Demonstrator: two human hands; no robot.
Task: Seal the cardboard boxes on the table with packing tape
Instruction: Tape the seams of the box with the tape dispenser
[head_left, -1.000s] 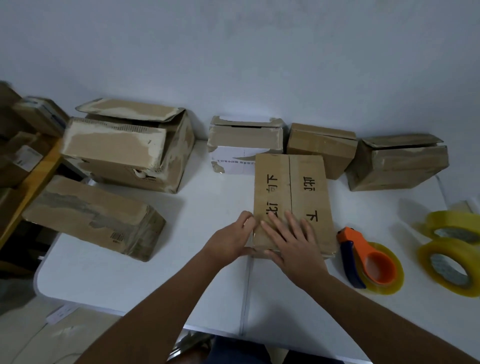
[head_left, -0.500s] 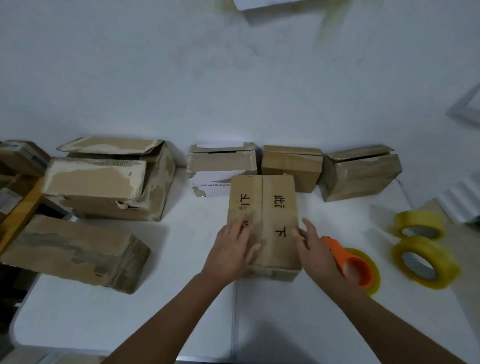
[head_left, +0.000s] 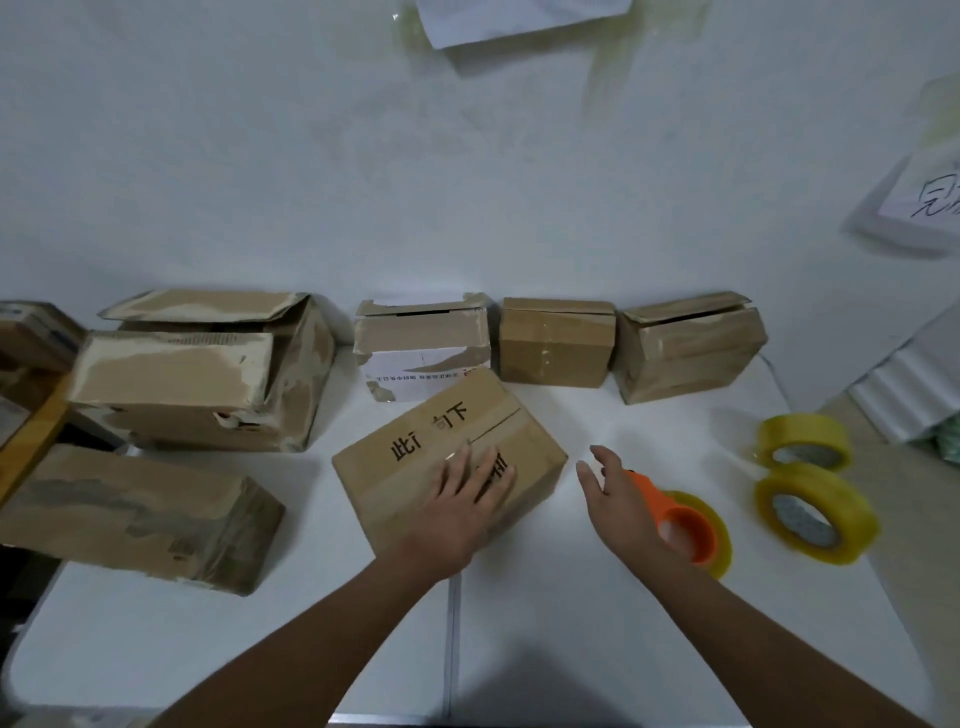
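Note:
A closed cardboard box (head_left: 415, 457) with black printed characters lies in the middle of the white table (head_left: 571, 649), turned at an angle. My left hand (head_left: 462, 499) rests flat on its top with fingers spread. My right hand (head_left: 618, 499) hovers open just right of the box, holding nothing, partly covering an orange tape dispenser (head_left: 685, 525) loaded with yellowish tape. Two loose rolls of yellowish packing tape (head_left: 810, 512) lie further right.
Several other cardboard boxes line the wall: a big torn one (head_left: 197, 374) at left, a white-sided one (head_left: 423, 348), a small closed one (head_left: 553, 340) and another (head_left: 685, 345) at right. A long box (head_left: 130, 514) lies at the front left.
The box has been rotated from lengthwise to diagonal under my left hand. My right hand has come off the box and moved right, over the dispenser. The camera tilted up.

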